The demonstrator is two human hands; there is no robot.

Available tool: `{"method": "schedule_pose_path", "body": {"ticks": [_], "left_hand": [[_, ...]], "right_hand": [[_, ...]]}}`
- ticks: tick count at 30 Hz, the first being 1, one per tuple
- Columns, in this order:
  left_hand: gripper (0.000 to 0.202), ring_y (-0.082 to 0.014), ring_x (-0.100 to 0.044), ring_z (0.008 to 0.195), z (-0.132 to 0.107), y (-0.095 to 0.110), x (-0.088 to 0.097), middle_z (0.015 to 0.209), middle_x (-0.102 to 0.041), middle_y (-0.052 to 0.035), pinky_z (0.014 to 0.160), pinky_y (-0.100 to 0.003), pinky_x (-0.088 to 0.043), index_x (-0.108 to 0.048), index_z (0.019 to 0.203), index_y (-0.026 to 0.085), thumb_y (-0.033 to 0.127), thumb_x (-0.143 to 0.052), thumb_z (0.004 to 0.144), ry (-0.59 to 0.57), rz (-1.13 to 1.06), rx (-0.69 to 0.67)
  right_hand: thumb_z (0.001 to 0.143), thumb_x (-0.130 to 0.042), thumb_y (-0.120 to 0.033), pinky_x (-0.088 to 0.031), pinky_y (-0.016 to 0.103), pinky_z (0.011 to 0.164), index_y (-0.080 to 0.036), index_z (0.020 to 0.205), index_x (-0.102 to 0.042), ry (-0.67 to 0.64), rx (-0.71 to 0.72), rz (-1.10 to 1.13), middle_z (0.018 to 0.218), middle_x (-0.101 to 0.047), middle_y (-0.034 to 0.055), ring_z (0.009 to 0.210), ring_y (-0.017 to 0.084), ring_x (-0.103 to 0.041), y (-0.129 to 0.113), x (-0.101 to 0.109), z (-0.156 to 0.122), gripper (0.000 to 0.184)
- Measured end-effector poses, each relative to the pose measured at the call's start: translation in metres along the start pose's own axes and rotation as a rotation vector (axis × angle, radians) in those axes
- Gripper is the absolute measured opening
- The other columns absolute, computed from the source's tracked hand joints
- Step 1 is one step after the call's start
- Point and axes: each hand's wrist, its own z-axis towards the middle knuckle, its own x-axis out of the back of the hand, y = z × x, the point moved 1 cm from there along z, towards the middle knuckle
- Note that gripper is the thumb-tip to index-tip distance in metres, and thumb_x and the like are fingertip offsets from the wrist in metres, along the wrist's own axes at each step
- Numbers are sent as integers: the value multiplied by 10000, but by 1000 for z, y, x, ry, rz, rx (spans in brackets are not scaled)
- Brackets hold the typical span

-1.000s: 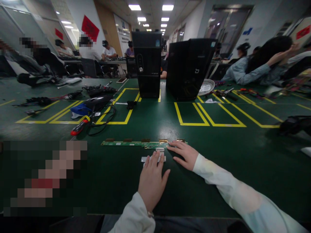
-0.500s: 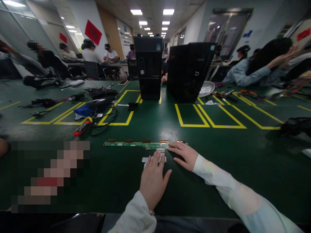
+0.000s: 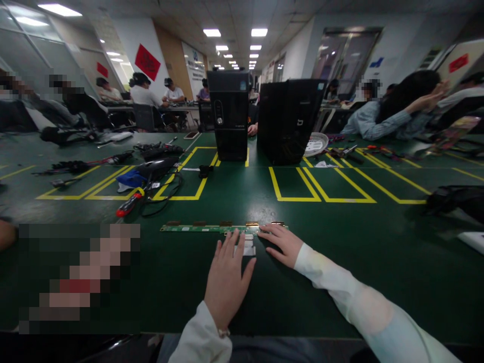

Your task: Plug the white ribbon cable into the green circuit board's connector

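A long, narrow green circuit board (image 3: 189, 228) with copper-coloured tabs along its far edge lies crosswise on the green table. My right hand (image 3: 282, 242) rests its fingertips on the board's right end, fingers stretched out. My left hand (image 3: 229, 280) lies palm down with fingers extended, its fingertips at the near edge of the board's middle. Partly under the left fingers is a white flat ribbon cable (image 3: 248, 247), which joins the board's near edge. The left hand hides part of this cable and of the board.
Two black computer towers (image 3: 229, 118) stand at the back. At left lie a red-and-black screwdriver (image 3: 129, 204), a blue item (image 3: 130, 179) and dark cables (image 3: 176, 191). A white basket (image 3: 316, 143) sits behind the right tower. Yellow tape (image 3: 298, 200) marks boxes on the table. Several people sit around.
My left hand has shifted left along the board, uncovering more of the white ribbon cable. My right hand stays on the board's right end. The camera view has tilted slightly.
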Motion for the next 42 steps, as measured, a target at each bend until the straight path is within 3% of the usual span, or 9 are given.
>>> {"method": "schedule_pose_path", "body": {"ticks": [5,10,13,21,25,34,38,42], "left_hand": [[486,-290,-346,1347,-19,-55,21,1426,-436,-147,1071,-507,-320,-433,1355,116,392,-353,963,37,63,80],[482,-313,-417,1296,-53,-120,19,1391,-468,-140,1034,-514,-369,-442,1346,151,410,-325,957,71,89,143],[488,-293,-484,1236,-66,-141,15,1371,-477,-145,1012,-476,-411,-465,1321,160,446,-338,947,70,34,104],[439,-303,-493,1220,-65,-139,9,1298,-546,-138,1034,-500,-380,-537,1258,153,406,-376,938,83,2,32],[417,-291,-494,1221,-65,-137,8,1296,-551,-133,1037,-489,-384,-548,1247,152,377,-378,940,79,-6,46],[420,-289,-504,1212,-65,-137,9,1278,-566,-133,1030,-483,-396,-559,1238,147,373,-378,935,84,-11,63],[426,-290,-510,1205,-65,-136,8,1278,-566,-138,1031,-487,-394,-564,1236,132,364,-372,936,93,-15,52],[428,-288,-519,1193,-66,-137,6,1281,-561,-144,1034,-482,-389,-561,1243,128,362,-378,935,109,2,50]], "right_hand": [[908,-450,-304,-330,479,1076,-164,1337,-472,-27,-14,-18,1393,-451,117,1299,254,-375,-2,2,0,452],[918,-434,-309,-324,480,1082,-167,1341,-467,-37,-21,-25,1408,-437,112,1302,251,-374,-2,2,0,447],[920,-434,-316,-333,478,1077,-184,1347,-462,-42,-30,-25,1404,-443,103,1299,249,-381,-2,2,-1,448],[920,-432,-281,-328,490,1080,-169,1309,-496,-14,-3,-43,1382,-464,114,1306,249,-377,-1,4,1,410],[928,-397,-230,-301,497,1094,-174,1271,-535,2,29,-40,1371,-476,104,1336,241,-335,-12,4,9,374],[891,-504,-437,-242,521,1100,-253,1377,-456,-162,-17,-20,1496,-285,135,1376,303,-252,-43,-4,30,522],[884,-512,-431,-248,507,1102,-242,1359,-482,-177,-42,-20,1478,-321,137,1360,295,-291,-41,-2,25,512],[900,-478,-438,-281,494,1092,-236,1345,-497,-139,-59,-46,1463,-349,132,1351,280,-310,-32,4,3,490]]}}
